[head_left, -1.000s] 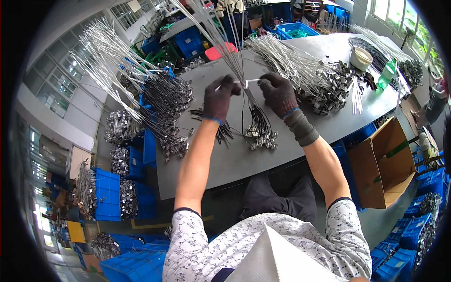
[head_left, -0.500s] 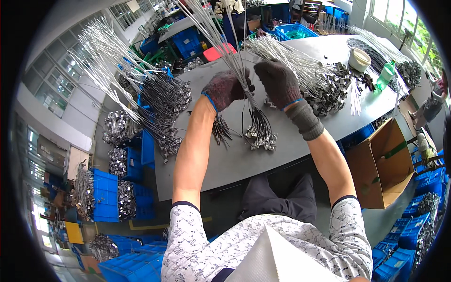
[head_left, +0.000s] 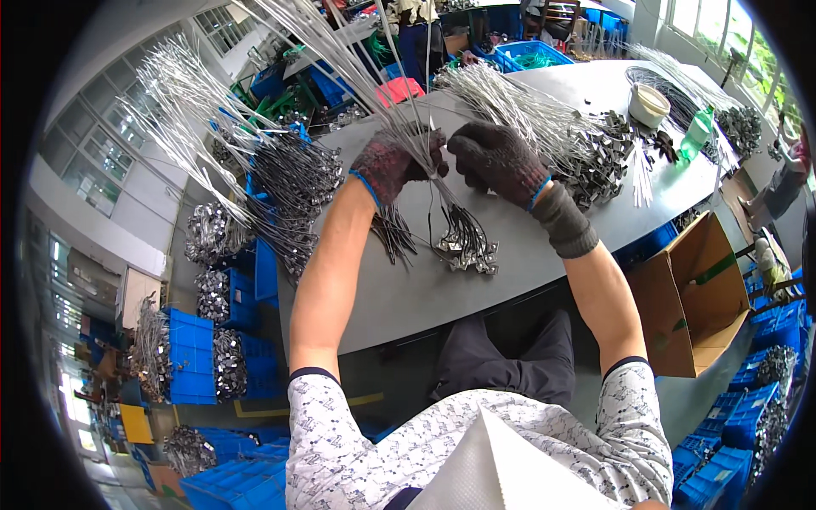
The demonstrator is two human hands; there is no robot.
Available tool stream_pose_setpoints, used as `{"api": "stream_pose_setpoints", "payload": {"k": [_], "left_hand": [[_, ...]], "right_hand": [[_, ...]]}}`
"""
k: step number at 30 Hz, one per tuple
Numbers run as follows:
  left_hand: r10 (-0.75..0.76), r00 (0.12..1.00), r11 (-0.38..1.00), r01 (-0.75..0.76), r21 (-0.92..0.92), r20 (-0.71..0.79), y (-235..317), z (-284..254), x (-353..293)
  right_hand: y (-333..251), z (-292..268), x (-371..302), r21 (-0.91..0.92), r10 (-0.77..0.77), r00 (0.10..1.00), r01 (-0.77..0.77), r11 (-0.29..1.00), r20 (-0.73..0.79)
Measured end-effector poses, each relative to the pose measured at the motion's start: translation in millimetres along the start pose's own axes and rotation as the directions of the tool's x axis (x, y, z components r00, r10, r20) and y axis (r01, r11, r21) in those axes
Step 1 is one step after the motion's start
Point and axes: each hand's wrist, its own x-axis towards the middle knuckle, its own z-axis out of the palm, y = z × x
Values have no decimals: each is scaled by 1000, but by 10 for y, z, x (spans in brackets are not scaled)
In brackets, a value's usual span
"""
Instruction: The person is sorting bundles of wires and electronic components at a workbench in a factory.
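My left hand [head_left: 388, 167], in a dark knit glove with a blue cuff edge, is closed round a bundle of thin silvery wires [head_left: 357, 76]. The bundle leans up to the left, and its dark lower ends fan out to shiny metal clips [head_left: 467, 248] low over the table. Close to the bundle on its right is my gloved right hand [head_left: 501, 163], thumb and fingers drawn together. Whatever its fingertips may pinch is too small or hidden to name. Some loose dark wire ends [head_left: 393, 234] lie below my left hand.
More wires with metal ends [head_left: 586, 153] pile on the grey table [head_left: 365, 310] at right, near a pale tub [head_left: 649, 106] and a green bottle [head_left: 697, 134]. At left hang large wire bundles [head_left: 289, 178]. Blue crates [head_left: 191, 357] and an open cardboard box [head_left: 688, 297] flank the table.
My left hand has shifted slightly left and down with the bundle, whose upper part leans further left. My right hand has turned and come down a little beside it.
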Motion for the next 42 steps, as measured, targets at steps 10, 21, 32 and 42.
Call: {"api": "stream_pose_setpoints", "payload": {"k": [10,21,32,42], "left_hand": [[0,1000,988,-4,157,25,53,54,-50],[-98,990,970,74,230,98,201,-61,-123],[496,747,-56,-482,875,443,4,2,-125],[661,750,367,-340,866,14,-588,-189,-188]], "right_hand": [[184,19,29,8,133,991,-133,991,16],[6,214,-134,-265,-156,983,127,956,-93],[692,175,25,-320,-553,816,576,753,167],[690,301,127,-179,-150,953,104,978,-264]]}}
